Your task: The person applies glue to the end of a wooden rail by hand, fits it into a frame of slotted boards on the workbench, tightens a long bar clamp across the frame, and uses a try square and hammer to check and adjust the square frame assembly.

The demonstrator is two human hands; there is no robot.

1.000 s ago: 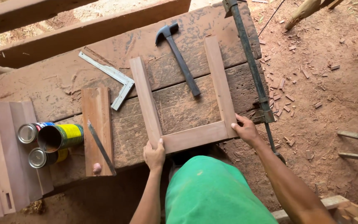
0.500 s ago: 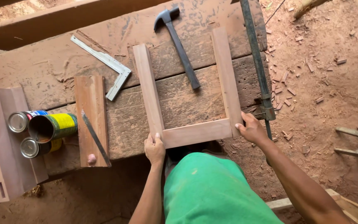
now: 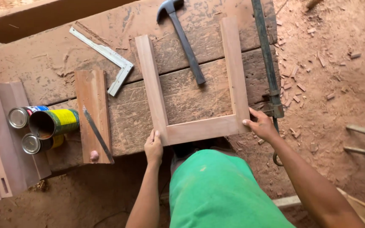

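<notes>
Left hand [image 3: 153,147] and right hand [image 3: 260,125] grip near corners of U-shaped wooden frame [image 3: 195,128], steadying it flat on worktop [image 3: 43,63]; hammer [image 3: 184,38] lies inside frame, square [image 3: 106,59] far left.

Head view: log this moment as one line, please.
left hand: grips near-left corner of U-shaped reddish wooden frame | right hand: grips its near-right corner | frame: flat on worn wooden workbench | black claw hammer: inside frame

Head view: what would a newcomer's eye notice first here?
The U-shaped frame of three pale wooden strips lies on the rough brown workbench, gripped at its near corners by the left hand and right hand. Above lies a black hammer; left, open tin cans.
</notes>
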